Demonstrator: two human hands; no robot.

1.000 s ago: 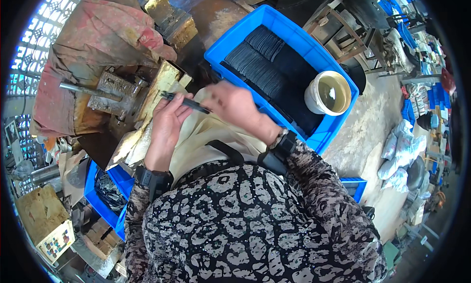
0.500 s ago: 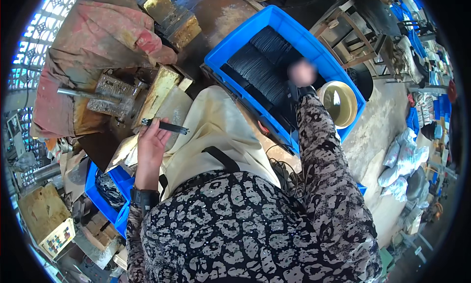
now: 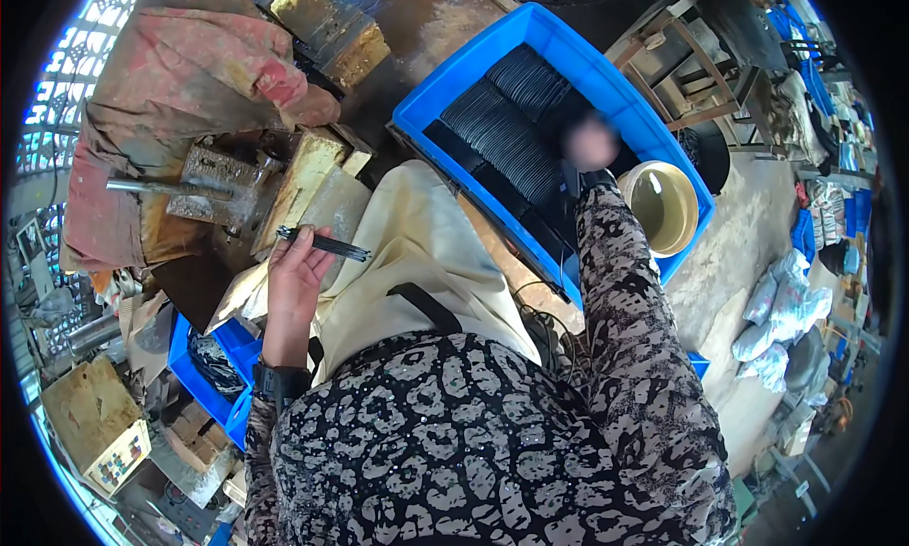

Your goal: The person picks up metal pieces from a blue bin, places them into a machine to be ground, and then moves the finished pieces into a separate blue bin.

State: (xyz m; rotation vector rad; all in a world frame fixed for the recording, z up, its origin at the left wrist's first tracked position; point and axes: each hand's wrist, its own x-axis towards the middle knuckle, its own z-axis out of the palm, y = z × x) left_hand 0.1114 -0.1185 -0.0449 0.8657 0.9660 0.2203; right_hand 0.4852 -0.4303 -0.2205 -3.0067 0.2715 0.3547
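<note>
My left hand (image 3: 295, 283) is closed around a small bundle of thin black strips (image 3: 341, 249), held over the pale cloth (image 3: 417, 229) on my lap. The bundle sticks out past the fingers on both sides. Ahead to the right, my right hand (image 3: 591, 143) reaches over the large blue bin (image 3: 423, 84). That hand is blurred, so its fingers cannot be read. Packed rows of thin black pieces (image 3: 488, 122) fill much of the bin, just left of my right hand. A round cream bucket (image 3: 680, 210) sits in the bin's near right corner.
At my left stands a metal block with a rod (image 3: 204, 188), beside a stained red cloth (image 3: 189, 63). A smaller blue bin (image 3: 237, 342) with dark pieces is by my left forearm. Cables (image 3: 540, 314) lie below the large bin; plastic bags (image 3: 781, 304) rest at right.
The view has shifted slightly. My left hand still holds the black strips, tilted about the same. My right hand stays over the large bin, a little nearer the bucket.
</note>
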